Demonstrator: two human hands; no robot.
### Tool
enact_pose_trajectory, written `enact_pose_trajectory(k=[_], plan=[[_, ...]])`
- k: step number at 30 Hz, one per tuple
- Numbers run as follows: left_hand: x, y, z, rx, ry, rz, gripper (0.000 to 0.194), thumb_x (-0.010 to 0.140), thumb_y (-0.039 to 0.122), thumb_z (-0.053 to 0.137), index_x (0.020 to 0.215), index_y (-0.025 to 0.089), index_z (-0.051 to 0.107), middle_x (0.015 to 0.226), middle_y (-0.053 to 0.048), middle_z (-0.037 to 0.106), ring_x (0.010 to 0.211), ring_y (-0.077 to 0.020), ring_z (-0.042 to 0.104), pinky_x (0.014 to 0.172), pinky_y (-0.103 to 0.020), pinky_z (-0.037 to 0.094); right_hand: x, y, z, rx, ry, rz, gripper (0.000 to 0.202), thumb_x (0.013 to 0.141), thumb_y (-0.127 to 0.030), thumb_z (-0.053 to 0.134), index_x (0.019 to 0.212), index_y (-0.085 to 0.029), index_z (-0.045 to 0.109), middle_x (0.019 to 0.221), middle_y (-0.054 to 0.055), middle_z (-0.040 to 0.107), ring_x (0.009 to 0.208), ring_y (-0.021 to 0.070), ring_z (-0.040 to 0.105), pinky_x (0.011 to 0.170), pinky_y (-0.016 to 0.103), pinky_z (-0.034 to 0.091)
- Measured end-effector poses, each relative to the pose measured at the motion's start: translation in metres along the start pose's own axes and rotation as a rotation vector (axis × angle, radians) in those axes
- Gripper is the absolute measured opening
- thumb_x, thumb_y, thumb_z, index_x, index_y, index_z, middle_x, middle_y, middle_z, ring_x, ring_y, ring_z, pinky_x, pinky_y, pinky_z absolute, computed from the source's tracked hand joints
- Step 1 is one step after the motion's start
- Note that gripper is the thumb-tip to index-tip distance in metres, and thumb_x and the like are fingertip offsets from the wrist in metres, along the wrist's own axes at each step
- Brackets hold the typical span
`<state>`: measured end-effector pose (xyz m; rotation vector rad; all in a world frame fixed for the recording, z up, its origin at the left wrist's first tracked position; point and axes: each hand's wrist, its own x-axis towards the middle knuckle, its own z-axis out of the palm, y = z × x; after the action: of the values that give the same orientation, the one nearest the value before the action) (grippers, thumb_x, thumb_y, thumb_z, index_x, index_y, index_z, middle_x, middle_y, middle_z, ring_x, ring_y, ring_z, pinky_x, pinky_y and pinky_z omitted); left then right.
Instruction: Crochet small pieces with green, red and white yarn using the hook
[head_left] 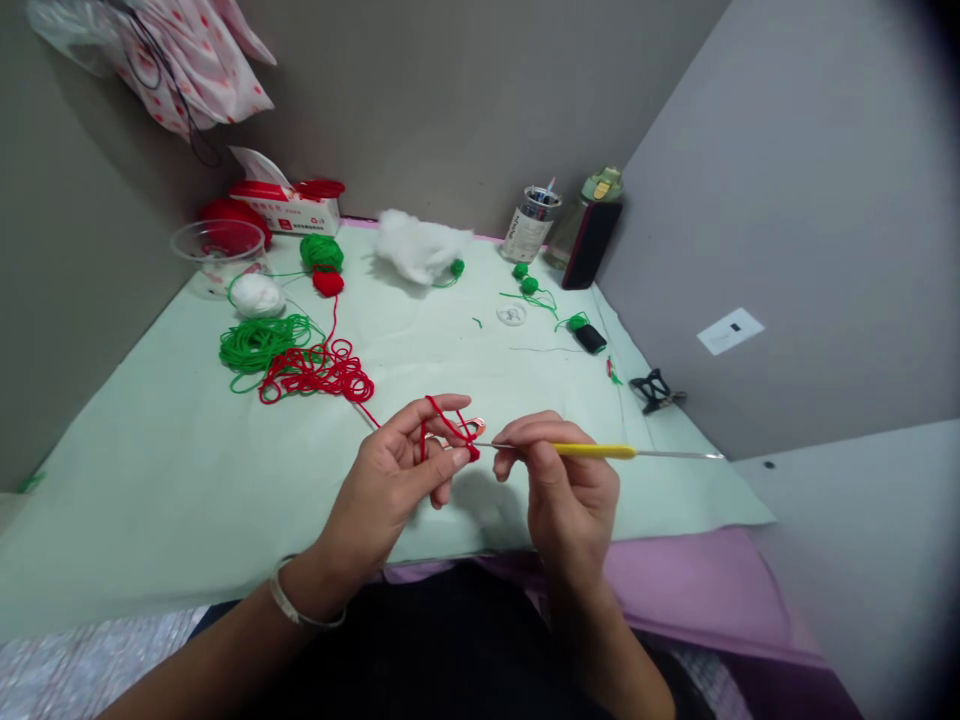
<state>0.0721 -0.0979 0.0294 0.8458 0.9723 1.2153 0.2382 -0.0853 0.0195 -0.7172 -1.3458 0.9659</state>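
Note:
My left hand [401, 465] pinches a small red crochet piece [473, 453] between thumb and fingers. Red yarn loops over its raised index finger and runs back to a loose red yarn heap [319, 372] on the table. In my right hand [566, 480] is a crochet hook [596, 451] with a yellow handle, held like a pen. Its metal tip meets the red piece at my left fingertips; the exact stitch is too small to make out. A pair of copper-coloured scissors [477, 427] lies behind the left fingers, partly hidden.
Green yarn [259, 343], a white yarn ball [257, 296] and a clear plastic tub [217, 245] sit at left. White stuffing [420, 245] lies at the back. A pen holder [527, 225], a bottle [600, 190] and a black claw clip [655, 391] are at right.

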Motion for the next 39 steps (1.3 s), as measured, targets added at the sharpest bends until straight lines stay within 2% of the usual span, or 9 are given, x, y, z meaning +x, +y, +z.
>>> enact_pose_trajectory(k=[4,7,9,11,15,17,30,36,39], plan=[[-0.002,0.002,0.001,0.169,0.047,0.044,0.041,0.086,0.022,0.079,0.126,0.022,0.072,0.075,0.004,0.064,0.053,-0.0058,0.052,0.051,-0.019,0.043,0.0,-0.005,-0.002,-0.135,-0.061,-0.058,0.022,0.104,-0.016,0.055,0.102,-0.022,0.076,0.093,0.003,0.069,0.073,0.013,0.064,0.065,0.031,0.052],[-0.002,0.001,0.002,0.309,0.08,0.143,0.04,0.086,0.019,0.076,0.126,0.02,0.073,0.076,0.004,0.063,0.054,-0.0058,0.05,0.053,-0.02,0.043,0.0,-0.007,-0.004,-0.222,-0.102,-0.075,0.02,0.103,-0.014,0.056,0.103,-0.022,0.075,0.088,0.002,0.068,0.079,0.0143,0.064,0.071,0.032,0.052],[-0.002,-0.001,0.002,0.393,0.092,0.224,0.041,0.086,0.017,0.074,0.127,0.019,0.074,0.077,0.003,0.063,0.056,-0.0061,0.05,0.057,-0.021,0.045,0.0,-0.007,-0.005,-0.242,-0.114,-0.074,0.02,0.103,-0.014,0.057,0.103,-0.022,0.074,0.086,0.002,0.067,0.082,0.0152,0.065,0.074,0.033,0.052],[-0.001,-0.002,0.001,0.428,0.093,0.246,0.044,0.086,0.017,0.074,0.13,0.019,0.073,0.078,0.003,0.064,0.057,-0.0062,0.051,0.058,-0.021,0.046,0.001,-0.003,-0.004,-0.203,-0.111,-0.05,0.019,0.103,-0.016,0.057,0.103,-0.023,0.075,0.087,0.002,0.068,0.08,0.0151,0.065,0.072,0.032,0.052],[-0.001,-0.001,-0.001,0.374,0.068,0.142,0.054,0.086,0.021,0.075,0.14,0.021,0.066,0.083,0.003,0.066,0.053,-0.0056,0.051,0.051,-0.021,0.044,0.002,0.005,-0.001,-0.016,-0.076,0.03,0.02,0.104,-0.02,0.057,0.1,-0.023,0.076,0.09,0.003,0.068,0.07,0.0127,0.063,0.064,0.03,0.051],[-0.001,0.001,-0.002,0.36,0.063,0.135,0.055,0.086,0.022,0.076,0.14,0.021,0.065,0.084,0.002,0.067,0.055,-0.0061,0.051,0.052,-0.021,0.045,0.003,0.007,0.0,0.027,-0.058,0.047,0.021,0.104,-0.02,0.057,0.099,-0.023,0.077,0.089,0.003,0.068,0.068,0.0124,0.063,0.063,0.03,0.051],[0.0,0.004,-0.001,0.343,0.077,0.182,0.046,0.085,0.021,0.078,0.13,0.02,0.071,0.081,0.001,0.07,0.061,-0.0089,0.056,0.055,-0.021,0.049,0.002,0.004,0.001,-0.001,-0.029,-0.002,0.021,0.104,-0.019,0.057,0.101,-0.023,0.078,0.092,0.004,0.069,0.071,0.0132,0.064,0.064,0.032,0.05],[0.002,0.008,-0.001,0.122,-0.018,0.048,0.051,0.083,0.023,0.083,0.131,0.02,0.069,0.077,0.003,0.069,0.058,-0.0066,0.054,0.05,-0.015,0.047,-0.001,0.016,0.005,0.192,-0.068,0.123,0.018,0.103,-0.024,0.06,0.1,-0.025,0.078,0.092,0.003,0.069,0.071,0.0129,0.062,0.064,0.031,0.049],[0.003,0.007,-0.001,0.001,-0.046,0.011,0.056,0.082,0.022,0.086,0.134,0.022,0.067,0.081,0.003,0.069,0.056,-0.0046,0.053,0.048,-0.014,0.045,-0.002,0.019,0.007,0.123,-0.038,0.082,0.016,0.101,-0.024,0.065,0.1,-0.027,0.08,0.094,0.003,0.067,0.08,0.015,0.061,0.07,0.032,0.048]])
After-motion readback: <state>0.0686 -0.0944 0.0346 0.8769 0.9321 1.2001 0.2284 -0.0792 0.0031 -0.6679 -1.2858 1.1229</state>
